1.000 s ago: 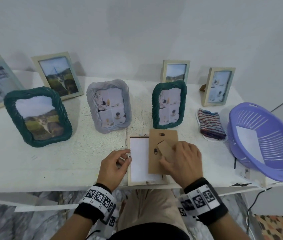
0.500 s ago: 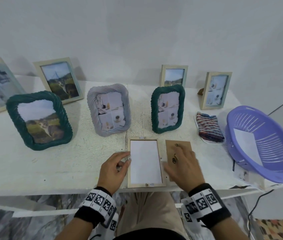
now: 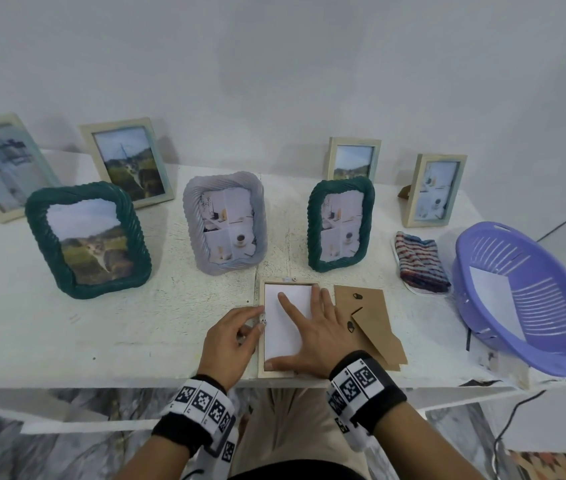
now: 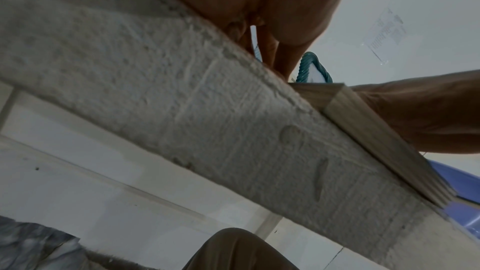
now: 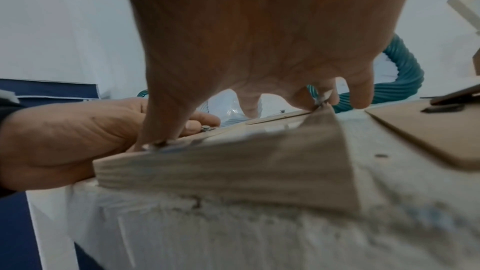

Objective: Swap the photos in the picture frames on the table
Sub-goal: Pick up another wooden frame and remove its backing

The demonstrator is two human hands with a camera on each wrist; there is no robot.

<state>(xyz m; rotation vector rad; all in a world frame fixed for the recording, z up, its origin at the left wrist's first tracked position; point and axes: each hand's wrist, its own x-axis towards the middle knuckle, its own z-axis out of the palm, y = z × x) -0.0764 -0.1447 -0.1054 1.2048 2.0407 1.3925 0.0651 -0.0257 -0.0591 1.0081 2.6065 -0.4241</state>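
Note:
A light wooden frame [image 3: 261, 370] lies face down at the table's front edge, with the white back of its photo [image 3: 283, 336] showing. My right hand [image 3: 309, 327] lies flat on that white sheet, fingers spread, thumb near the frame's front rail. My left hand [image 3: 236, 337] holds the frame's left rail with curled fingers at a small metal tab [image 5: 205, 128]. The brown backing board [image 3: 368, 327], its stand flap raised, lies flat just right of the frame. In the right wrist view the frame [image 5: 233, 167] sits under my right palm, the board [image 5: 428, 137] beside it.
Behind stand a green frame with a cat photo [image 3: 87, 237], a grey frame [image 3: 226, 223], a smaller green frame [image 3: 340, 223] and several pale wooden frames [image 3: 127, 164]. A striped cloth [image 3: 420, 268] and a purple basket [image 3: 524, 299] holding a white sheet are at the right.
My right hand carried the backing board off the frame, laid it to the right, then moved left onto the white photo back. My left hand stayed at the frame's left rail.

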